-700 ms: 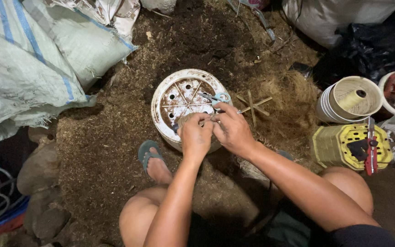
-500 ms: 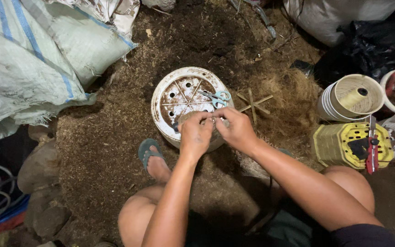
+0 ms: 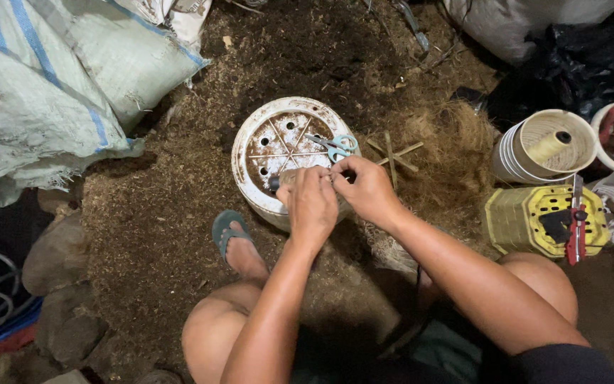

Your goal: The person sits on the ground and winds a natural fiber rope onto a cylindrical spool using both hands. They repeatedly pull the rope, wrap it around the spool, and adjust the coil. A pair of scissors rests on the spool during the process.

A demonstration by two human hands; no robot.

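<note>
The left hand (image 3: 312,203) and right hand (image 3: 365,186) pinch together over the upturned white pot (image 3: 250,146); what they grip is hidden. Scissors (image 3: 332,146) lie on it, blades pointing left.

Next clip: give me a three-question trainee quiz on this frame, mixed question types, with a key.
1. True or false: the scissors lie on the upturned white pot.
2. On which side of the picture is the yellow basket? A. left B. right
3. Fill in: the left hand and right hand meet over the pot's ____.

Key: 1 true; 2 B; 3 rim.
</note>
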